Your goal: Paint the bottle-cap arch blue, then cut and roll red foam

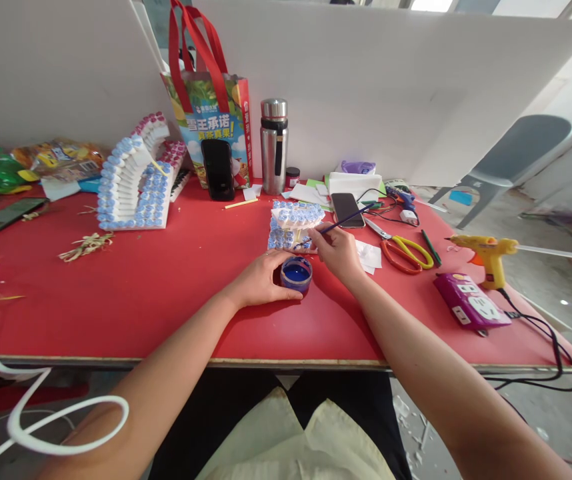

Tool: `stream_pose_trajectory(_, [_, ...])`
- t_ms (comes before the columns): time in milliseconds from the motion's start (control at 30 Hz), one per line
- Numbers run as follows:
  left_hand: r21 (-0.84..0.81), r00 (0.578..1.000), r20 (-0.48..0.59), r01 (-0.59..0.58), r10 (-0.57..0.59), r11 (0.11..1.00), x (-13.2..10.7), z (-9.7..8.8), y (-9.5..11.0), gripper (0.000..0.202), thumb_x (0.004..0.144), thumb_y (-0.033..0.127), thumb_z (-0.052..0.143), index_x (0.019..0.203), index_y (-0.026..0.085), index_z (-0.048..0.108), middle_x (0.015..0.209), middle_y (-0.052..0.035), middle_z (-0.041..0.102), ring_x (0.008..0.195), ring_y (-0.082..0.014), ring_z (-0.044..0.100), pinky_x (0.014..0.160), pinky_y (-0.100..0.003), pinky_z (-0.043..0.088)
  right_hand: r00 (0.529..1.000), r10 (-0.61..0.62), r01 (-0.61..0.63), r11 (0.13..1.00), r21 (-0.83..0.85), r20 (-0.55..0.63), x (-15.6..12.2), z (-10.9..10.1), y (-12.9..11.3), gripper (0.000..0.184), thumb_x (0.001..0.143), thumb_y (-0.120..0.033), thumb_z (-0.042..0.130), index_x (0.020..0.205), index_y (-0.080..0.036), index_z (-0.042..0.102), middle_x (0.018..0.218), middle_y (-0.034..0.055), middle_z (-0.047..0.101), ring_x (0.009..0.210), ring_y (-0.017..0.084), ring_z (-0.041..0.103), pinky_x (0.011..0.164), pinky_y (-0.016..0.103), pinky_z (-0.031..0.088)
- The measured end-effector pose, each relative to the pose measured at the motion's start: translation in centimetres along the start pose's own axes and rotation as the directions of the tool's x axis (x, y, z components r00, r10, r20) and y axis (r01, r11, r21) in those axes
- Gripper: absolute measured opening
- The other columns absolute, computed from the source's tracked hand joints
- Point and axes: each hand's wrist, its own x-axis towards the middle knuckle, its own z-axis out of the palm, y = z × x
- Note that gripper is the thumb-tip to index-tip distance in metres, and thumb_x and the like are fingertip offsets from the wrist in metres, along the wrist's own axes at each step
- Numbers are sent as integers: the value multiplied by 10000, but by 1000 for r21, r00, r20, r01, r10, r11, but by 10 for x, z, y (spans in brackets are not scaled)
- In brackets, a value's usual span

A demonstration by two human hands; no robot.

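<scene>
On the red table, my left hand [265, 280] curls around a small jar of blue paint [297, 274], thumb at the near side and fingers at the far side. My right hand [340, 253] grips a thin dark-blue paintbrush [349, 218], whose handle slants up to the right; its tip is low, between the jar and a small white model. This model [297, 215], covered with blue-painted rosettes, stands just behind the jar. My right fingers are close to its right side; whether they touch it I cannot tell.
Right: scissors [409, 253], a phone [348, 209], a yellow glue gun [491, 253] and a purple power strip [471, 300] with cables. Behind: a steel thermos [272, 157] and a shopping bag [240, 133]. Left: a larger rosette-covered model [133, 190] and a white cable [26, 427].
</scene>
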Motion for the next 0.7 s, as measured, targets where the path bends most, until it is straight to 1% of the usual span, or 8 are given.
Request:
stream_pose_trajectory(200, [10,1000,-4,4,-4,1000,0,0,0,728,689,470,842,1349,295,588,1314,-66,655,1234,-298,586,1033,-421,497,1000,3,-3,1000,-6,-9,1,0,0,356,915,-534,562,852,-191,634,661,8,632,510,121,500,526,249,412])
stream_pose_trajectory(433, [13,1000,-10,6,-5,1000,-1,0,1,736,696,440,847,1369,323,572,1314,-58,650,1216,-285,601,1036,-416,497,1000,12,-11,1000,13,-11,1,-1,-4,331,911,-506,577,834,-190,633,646,5,625,518,122,511,534,247,418])
stream_pose_trajectory(700, [23,1000,-18,5,-4,1000,0,0,0,729,684,476,846,1344,293,597,1270,-76,671,1188,-296,619,1023,-423,508,1000,13,-13,999,30,-4,0,-2,-6,319,908,-495,585,836,-189,636,646,2,619,520,123,512,535,250,416])
